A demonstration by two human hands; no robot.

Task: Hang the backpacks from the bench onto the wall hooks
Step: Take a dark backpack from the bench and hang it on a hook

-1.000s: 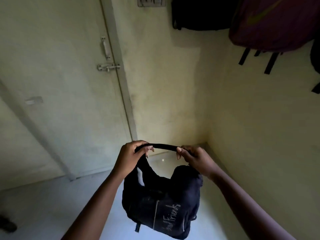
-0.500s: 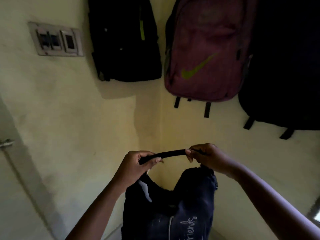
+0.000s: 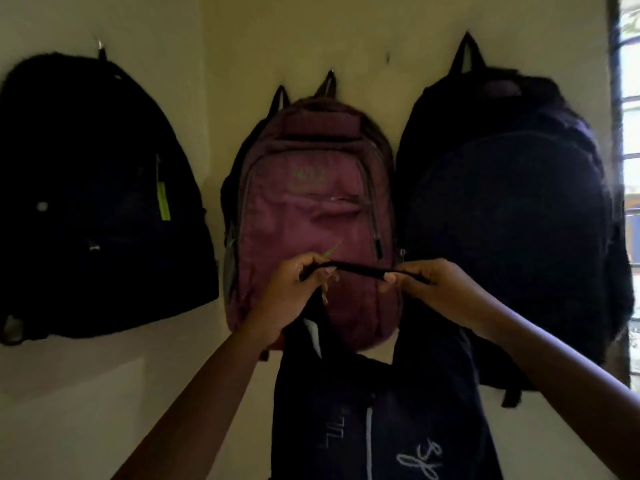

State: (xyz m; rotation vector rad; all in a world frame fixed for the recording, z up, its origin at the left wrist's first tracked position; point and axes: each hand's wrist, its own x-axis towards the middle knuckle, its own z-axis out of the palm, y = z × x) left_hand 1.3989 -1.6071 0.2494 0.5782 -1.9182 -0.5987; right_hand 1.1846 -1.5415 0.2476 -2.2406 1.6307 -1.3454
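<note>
Three backpacks already hang on the cream wall (image 3: 381,36) ahead of me: a big dark backpack (image 3: 502,220) on the right by the window (image 3: 628,133), a black backpack (image 3: 97,202) with a lime stripe on the left wall, and a maroon backpack (image 3: 311,209) between them near the corner. Below the maroon one hangs the navy backpack (image 3: 374,420) with pale script lettering, dangling from its top handle (image 3: 360,269). I hold that handle stretched level in front of the maroon bag. My left hand (image 3: 294,292) is pinched shut on the handle's left end, and my right hand (image 3: 433,289) is clamped on its right end. A small bare hook (image 3: 387,57) shows high on the wall, above and between the maroon and big dark bags.
</note>
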